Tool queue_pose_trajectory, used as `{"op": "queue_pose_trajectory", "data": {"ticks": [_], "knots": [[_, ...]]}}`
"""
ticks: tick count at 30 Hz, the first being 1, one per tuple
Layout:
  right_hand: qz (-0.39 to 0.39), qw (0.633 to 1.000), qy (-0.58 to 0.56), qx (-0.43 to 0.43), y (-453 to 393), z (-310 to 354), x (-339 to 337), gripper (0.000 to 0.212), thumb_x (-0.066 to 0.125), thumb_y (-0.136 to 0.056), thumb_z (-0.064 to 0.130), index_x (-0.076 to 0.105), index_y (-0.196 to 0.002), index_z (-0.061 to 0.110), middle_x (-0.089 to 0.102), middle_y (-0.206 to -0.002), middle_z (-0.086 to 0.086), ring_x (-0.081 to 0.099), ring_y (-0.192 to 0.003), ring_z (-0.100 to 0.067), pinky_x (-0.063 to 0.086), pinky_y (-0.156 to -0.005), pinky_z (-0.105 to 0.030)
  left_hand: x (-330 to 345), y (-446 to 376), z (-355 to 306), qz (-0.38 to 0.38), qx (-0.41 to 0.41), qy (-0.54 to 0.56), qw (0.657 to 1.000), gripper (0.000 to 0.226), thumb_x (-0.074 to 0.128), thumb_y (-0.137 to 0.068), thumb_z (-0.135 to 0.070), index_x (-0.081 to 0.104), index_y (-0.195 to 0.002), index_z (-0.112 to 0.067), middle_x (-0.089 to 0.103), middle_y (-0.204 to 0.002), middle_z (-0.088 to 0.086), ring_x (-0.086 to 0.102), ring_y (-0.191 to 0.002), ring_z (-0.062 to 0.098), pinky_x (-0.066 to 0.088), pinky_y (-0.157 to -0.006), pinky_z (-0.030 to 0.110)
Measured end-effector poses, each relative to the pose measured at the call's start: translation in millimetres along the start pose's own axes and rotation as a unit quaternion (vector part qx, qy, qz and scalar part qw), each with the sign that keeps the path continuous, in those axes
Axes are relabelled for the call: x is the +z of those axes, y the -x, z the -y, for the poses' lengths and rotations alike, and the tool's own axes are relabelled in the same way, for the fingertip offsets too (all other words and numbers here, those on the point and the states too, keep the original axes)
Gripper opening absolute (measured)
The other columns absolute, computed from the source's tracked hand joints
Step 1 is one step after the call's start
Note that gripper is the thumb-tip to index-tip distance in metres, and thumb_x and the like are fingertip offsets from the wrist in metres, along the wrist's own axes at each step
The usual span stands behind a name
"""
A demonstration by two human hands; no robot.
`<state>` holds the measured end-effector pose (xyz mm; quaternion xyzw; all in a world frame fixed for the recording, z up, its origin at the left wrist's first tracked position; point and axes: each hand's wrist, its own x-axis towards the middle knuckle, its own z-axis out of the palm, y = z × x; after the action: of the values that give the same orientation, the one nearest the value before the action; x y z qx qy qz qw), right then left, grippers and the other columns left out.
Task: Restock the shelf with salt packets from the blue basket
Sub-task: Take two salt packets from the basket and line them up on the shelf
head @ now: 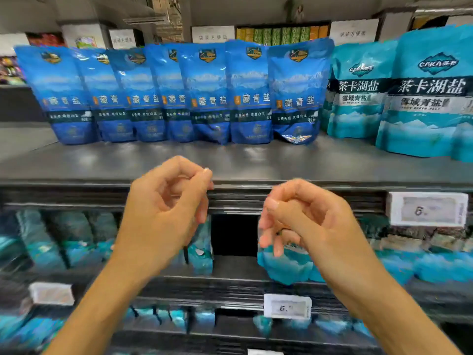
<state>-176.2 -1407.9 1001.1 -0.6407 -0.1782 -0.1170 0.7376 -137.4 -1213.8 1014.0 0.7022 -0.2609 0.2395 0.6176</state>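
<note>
lower shelves of teal packets (51, 242) smear into blur; price tag (427, 209) reads only a "6"; rightmost teal packet (432, 93) runs off frame; both forearms cut at the bottom edge

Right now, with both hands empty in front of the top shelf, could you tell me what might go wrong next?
The dark blue salt pouches stand overlapped and leaning in one row; nudging one while adding stock could topple its neighbours. The rightmost dark blue pouch sits crumpled at its base and may slump forward. The left hand and right hand hang loosely curled with no grip on anything, and the basket is out of view, so reaching down blind risks brushing the lower-shelf packets.
</note>
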Motion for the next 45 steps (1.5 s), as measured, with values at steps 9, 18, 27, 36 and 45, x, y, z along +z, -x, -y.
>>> {"op": "queue_pose_trajectory", "data": {"ticks": [9, 18, 27, 36, 45], "knots": [[0.061, 0.988, 0.061, 0.129, 74.5, -133.1, 31.5, 0.011, 0.07, -0.089, 0.027, 0.069, -0.083, 0.018, 0.068, -0.068, -0.012, 0.065, -0.058, -0.023, 0.05, -0.054, -0.029, -70.7, 179.6, 83.1, -0.127, -0.229, -0.001, 0.965, 0.029, 0.053, -0.099, -0.038, 0.064, -0.077, -0.022, 0.049, -0.045, 0.003, 0.038, -0.031, 0.012, 0.029, -0.038, 0.012], [0.067, 0.942, 0.08, 0.319, 182.8, -222.3, 39.8, 0.017, 0.06, -0.097, 0.003, 0.069, -0.084, 0.006, 0.069, -0.067, -0.01, 0.063, -0.057, -0.022, 0.047, -0.05, -0.028, -114.5, 370.4, 101.6, -0.287, -0.405, -0.038, 0.867, 0.029, 0.055, -0.09, -0.048, 0.067, -0.08, -0.024, 0.053, -0.053, -0.001, 0.041, -0.039, 0.013, 0.029, -0.04, 0.018], [0.19, 0.884, 0.082, 0.42, 232.6, -253.5, 50.1, 0.008, 0.061, -0.092, -0.008, 0.058, -0.086, -0.011, 0.06, -0.069, -0.021, 0.058, -0.055, -0.022, 0.044, -0.049, -0.029, -88.6, 468.5, 78.9, -0.347, -0.519, -0.146, 0.767, 0.025, 0.05, -0.106, -0.022, 0.067, -0.088, -0.026, 0.063, -0.059, -0.001, 0.055, -0.047, 0.009, 0.042, -0.041, 0.02], [0.369, 0.828, 0.098, 0.412, 237.5, -296.0, 93.7, 0.02, 0.072, -0.09, 0.012, 0.059, -0.078, 0.003, 0.065, -0.061, -0.011, 0.057, -0.055, -0.02, 0.047, -0.051, -0.029, -60.6, 535.5, 40.9, -0.48, -0.55, -0.158, 0.665, 0.025, 0.049, -0.106, -0.017, 0.067, -0.091, -0.009, 0.063, -0.057, 0.0, 0.05, -0.042, 0.011, 0.041, -0.041, 0.018], [0.465, 0.793, 0.107, 0.379, 251.5, -330.8, 235.8, 0.022, 0.067, -0.095, 0.017, 0.06, -0.081, 0.001, 0.064, -0.061, -0.004, 0.062, -0.06, -0.018, 0.049, -0.052, -0.028, -97.3, 599.0, 31.9, -0.572, -0.571, -0.129, 0.575, 0.022, 0.051, -0.105, -0.015, 0.068, -0.09, -0.017, 0.062, -0.062, 0.004, 0.05, -0.046, 0.014, 0.038, -0.04, 0.018]]}}
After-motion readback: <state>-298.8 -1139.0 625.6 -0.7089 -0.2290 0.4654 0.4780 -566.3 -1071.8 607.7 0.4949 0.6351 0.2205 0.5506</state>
